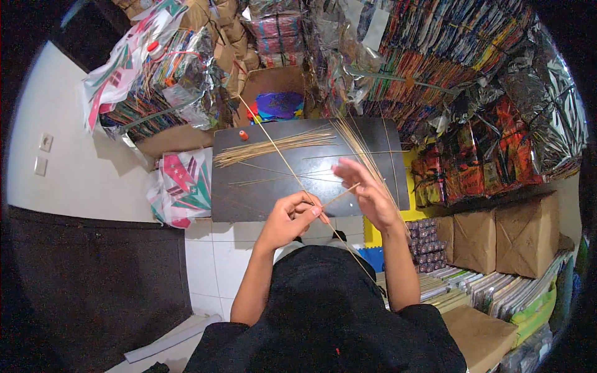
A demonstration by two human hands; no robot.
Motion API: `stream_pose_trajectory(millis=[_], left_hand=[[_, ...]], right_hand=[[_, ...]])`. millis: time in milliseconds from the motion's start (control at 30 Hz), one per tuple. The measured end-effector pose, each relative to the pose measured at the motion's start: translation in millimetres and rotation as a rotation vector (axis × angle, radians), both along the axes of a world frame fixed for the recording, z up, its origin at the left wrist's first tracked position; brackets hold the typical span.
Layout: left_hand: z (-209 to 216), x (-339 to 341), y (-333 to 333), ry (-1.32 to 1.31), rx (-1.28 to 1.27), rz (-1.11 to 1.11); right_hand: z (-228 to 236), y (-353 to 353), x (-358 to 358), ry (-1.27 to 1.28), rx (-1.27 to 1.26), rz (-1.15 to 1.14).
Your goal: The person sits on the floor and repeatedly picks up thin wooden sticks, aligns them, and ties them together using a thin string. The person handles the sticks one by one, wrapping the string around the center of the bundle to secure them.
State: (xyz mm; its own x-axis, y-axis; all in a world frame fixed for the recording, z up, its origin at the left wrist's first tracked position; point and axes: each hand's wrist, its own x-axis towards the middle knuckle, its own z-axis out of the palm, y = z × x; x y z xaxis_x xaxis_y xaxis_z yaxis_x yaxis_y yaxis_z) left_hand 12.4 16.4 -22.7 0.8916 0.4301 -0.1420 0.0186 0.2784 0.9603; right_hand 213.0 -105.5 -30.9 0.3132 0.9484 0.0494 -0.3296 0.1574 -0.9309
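Note:
My left hand [291,219] pinches a long thin bamboo stick [278,149] between thumb and fingers. The stick slants from beyond the table's far edge down past my lap. A second stick [340,196] crosses it at my left fingertips and points toward my right hand. My right hand [371,194] is raised beside that stick's far end, fingers spread and slightly blurred. Whether it touches the stick I cannot tell. Beneath both hands, a dark table [249,202] carries a bundle of thin sticks [273,149] at left and another bundle [362,152] at right.
A small orange-red spool [243,135] stands near the table's far left. Tall stacks of plastic-wrapped folded goods [435,56] rise behind. Brown paper packages [525,236] line the right side. Patterned pink, white and green cloth [181,186] hangs at left. A cardboard box [273,78] stands behind the table.

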Motion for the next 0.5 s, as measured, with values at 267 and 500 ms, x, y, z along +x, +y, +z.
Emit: stream_pose_trajectory(millis=[267, 500], left_hand=[[2, -3, 1, -0.059, -0.007, 0.088], [10, -7, 4, -0.066, -0.017, 0.177]], right_hand=[[-24, -26, 1, -0.098, -0.250, 0.196], [-25, -40, 5, -0.051, -0.421, 0.062]])
